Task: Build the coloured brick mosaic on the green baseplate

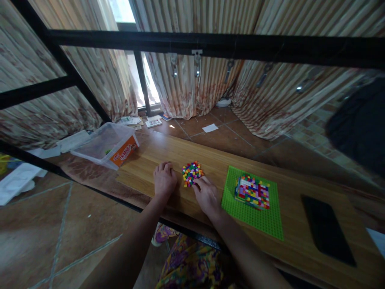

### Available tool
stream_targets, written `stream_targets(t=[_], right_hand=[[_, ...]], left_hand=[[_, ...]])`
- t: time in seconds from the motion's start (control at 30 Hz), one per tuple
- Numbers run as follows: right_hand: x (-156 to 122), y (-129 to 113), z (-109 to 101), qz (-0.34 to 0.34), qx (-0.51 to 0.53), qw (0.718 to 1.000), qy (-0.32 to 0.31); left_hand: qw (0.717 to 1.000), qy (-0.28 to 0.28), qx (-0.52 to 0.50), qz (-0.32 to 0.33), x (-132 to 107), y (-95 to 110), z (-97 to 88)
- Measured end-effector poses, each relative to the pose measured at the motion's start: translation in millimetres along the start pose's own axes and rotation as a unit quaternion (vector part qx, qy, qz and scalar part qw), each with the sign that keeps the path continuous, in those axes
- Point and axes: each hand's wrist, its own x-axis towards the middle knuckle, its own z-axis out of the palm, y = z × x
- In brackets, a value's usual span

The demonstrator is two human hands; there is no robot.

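Observation:
A small heap of multicoloured toy bricks point(191, 171) lies on the wooden tabletop point(210, 154). At the heap's near right edge is my right hand point(208, 196), its thumb and fingertips pinched together among the bricks. Whether a brick is between them is too small to tell. To the left of the heap, my left hand point(165, 179) rests on the wood with fingers curled under and its palm hidden. Right of my right hand lies a green studded baseplate point(255, 220), bearing a low, blocky build of many-coloured bricks point(252, 192).
A clear plastic box point(104, 140) with an orange label stands at the table's left end, a few green pieces inside. A dark flat phone or tablet point(328, 228) lies at the right. A black metal bar point(192, 42) with hanging clips crosses above. Papers point(209, 128) lie on the floor.

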Motion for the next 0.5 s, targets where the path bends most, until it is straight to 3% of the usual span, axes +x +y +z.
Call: stream_targets(t=[0.3,0.5], right_hand=[[-12,-1,-5,-0.007,0.024,1.0,0.008],[-37,-1,-45,0.045,0.087,0.993,0.06]], left_hand=[[1.0,-0.002,-0.007,-0.007,1,0,-1.1],[1.0,0.014,-0.001,0.009,2,-2,0.1]])
